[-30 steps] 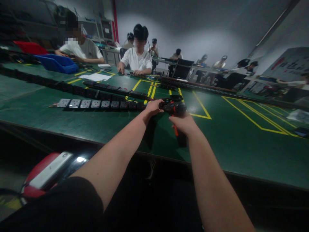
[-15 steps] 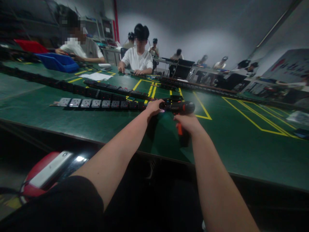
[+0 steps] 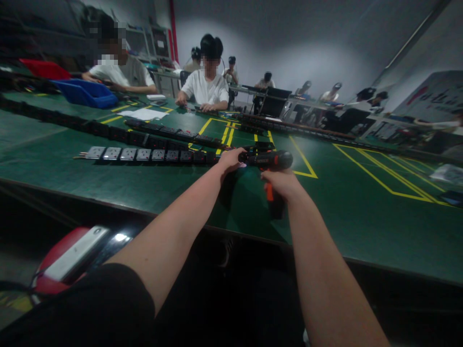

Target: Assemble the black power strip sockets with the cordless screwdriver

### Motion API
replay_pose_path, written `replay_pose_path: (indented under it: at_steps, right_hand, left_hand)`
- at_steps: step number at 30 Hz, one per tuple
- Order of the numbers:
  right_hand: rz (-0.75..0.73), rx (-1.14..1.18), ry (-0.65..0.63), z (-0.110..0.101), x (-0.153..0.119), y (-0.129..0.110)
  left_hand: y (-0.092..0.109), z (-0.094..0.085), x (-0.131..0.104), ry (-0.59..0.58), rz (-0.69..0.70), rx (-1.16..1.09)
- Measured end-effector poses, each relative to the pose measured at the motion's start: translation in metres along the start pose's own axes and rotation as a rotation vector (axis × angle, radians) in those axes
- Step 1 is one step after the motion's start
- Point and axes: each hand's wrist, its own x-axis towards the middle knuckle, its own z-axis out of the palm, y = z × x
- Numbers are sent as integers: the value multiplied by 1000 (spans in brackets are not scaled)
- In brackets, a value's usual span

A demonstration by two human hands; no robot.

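Gripping the drill (image 3: 275, 160) in the right hand (image 3: 283, 183) over the near middle of the table (image 3: 361, 221), with its nose at the left hand (image 3: 230, 161), by the right end of the strip (image 3: 143, 154). Cannot tell the left hand's grip. At far left, can see a blue bin (image 3: 101, 100), then a red bin (image 3: 47, 70), with contents hidden.

The left hand (image 3: 230, 160) obscures part of the socket strip (image 3: 144, 155); most of its fingers are hidden. The tip of the drill (image 3: 278, 160) is concealed at this hand; contact cannot be determined. The right hand (image 3: 281, 183) covers part of the drill's grip. The long strip (image 3: 87, 126) is cut off by the left edge. Lettering on the banner (image 3: 434, 99) is blurred.
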Motion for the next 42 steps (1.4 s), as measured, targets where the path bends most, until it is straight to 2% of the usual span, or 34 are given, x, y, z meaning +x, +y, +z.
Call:
replay_pose_path:
  at_steps: [42]
  right_hand:
    - [-5,-16,-12,0,1,3]
  left_hand:
    - [-4,5,3,30,32,26]
